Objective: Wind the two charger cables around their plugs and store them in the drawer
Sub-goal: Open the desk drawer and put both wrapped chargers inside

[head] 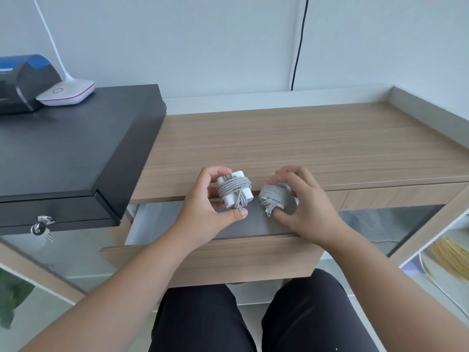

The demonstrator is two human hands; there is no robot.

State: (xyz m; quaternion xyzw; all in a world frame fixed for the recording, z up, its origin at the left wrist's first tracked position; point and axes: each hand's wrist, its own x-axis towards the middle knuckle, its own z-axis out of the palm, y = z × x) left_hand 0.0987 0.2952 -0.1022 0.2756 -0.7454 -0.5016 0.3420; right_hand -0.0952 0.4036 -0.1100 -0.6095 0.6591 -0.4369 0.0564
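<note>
My left hand point(203, 199) grips a white charger plug point(234, 190) with its grey cable wound tightly around it. Just to its right, my right hand point(304, 204) holds a second charger point(275, 196), almost fully covered by its wound grey cable. Both bundles hover at the desk's front edge, above the pulled-out wooden drawer point(218, 260), whose grey floor point(253, 224) shows beneath them. Each hand has its thumb under and fingers over its bundle.
The wooden desk top point(304, 138) has a raised rim at the right. A black cash box point(66, 153) with keys point(42, 227) stands at the left, carrying a white lamp base point(66, 94) and a dark device point(22, 82). My knees sit below the drawer.
</note>
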